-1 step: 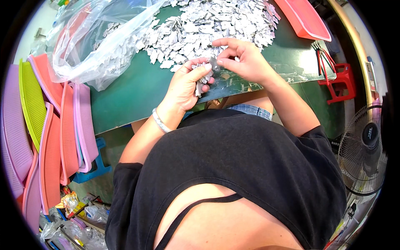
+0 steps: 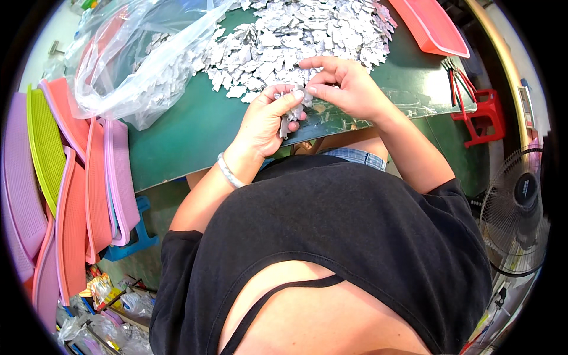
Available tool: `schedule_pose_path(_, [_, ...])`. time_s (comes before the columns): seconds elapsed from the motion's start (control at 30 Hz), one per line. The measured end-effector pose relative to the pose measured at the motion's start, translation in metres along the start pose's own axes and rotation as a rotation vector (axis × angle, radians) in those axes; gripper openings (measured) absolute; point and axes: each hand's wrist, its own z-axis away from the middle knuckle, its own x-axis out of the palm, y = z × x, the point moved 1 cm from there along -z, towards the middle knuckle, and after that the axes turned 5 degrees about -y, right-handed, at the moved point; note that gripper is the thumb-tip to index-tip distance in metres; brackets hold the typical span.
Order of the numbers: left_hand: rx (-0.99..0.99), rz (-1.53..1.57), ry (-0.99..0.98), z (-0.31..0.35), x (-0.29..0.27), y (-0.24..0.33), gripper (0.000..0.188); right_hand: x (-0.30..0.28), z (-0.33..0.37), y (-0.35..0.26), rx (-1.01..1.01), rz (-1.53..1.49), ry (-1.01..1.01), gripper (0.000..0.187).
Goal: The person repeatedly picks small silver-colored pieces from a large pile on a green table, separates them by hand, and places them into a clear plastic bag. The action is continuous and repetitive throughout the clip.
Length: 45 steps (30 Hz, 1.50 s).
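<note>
My left hand (image 2: 267, 118) is closed around a small stack of flat, silver-grey metal pieces (image 2: 287, 122) with irregular outlines; its thumb presses on the top one. Close beside it, my right hand (image 2: 349, 89) has its thumb and a bent finger drawn together at the stack's edge, while the index finger reaches out above. What those fingertips hold, if anything, is too small to tell. Beyond both hands spreads a big heap of similar metal pieces (image 2: 284, 44) on the green table (image 2: 171, 145).
A clear plastic bag (image 2: 127, 89) lies at the left of the heap. Stacked purple, orange and green plastic baskets (image 2: 74, 219) stand at the left. At the right are a red tray (image 2: 435, 29), red-handled tools (image 2: 460, 89), a red stool (image 2: 485, 118) and a fan (image 2: 515, 207).
The top metal piece has shifted back under my left thumb, and the stack has moved slightly to the right. My right fingertips have moved only slightly.
</note>
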Motion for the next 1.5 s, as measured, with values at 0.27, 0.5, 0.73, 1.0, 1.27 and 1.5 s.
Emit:
schedule_pose_path(0.27, [-0.021, 0.058, -0.013, -0.004, -0.002, 0.000, 0.017, -0.018, 0.023, 0.009, -0.157, 0.658, 0.258, 0.038])
schedule_pose_path(0.5, [-0.028, 0.068, -0.012, -0.002, 0.002, 0.001, 0.016, -0.006, 0.031, 0.019, -0.247, 0.864, 0.237, 0.052])
schedule_pose_path(0.73, [-0.064, 0.103, -0.024, -0.003, -0.003, 0.001, 0.024, -0.003, 0.033, 0.022, -0.281, 0.900, 0.268, 0.050])
schedule_pose_path(1.0, [-0.077, 0.098, -0.040, -0.005, -0.005, -0.001, 0.026, -0.009, 0.033, 0.024, -0.070, 0.276, 0.332, 0.040])
schedule_pose_path(1.27, [-0.074, 0.057, -0.035, -0.006, -0.004, -0.001, 0.025, -0.005, 0.026, 0.009, 0.133, -0.366, 0.188, 0.041])
schedule_pose_path(1.5, [-0.068, 0.094, -0.044, -0.001, 0.004, -0.001, 0.026, 0.007, 0.018, 0.000, 0.149, -0.468, 0.118, 0.039])
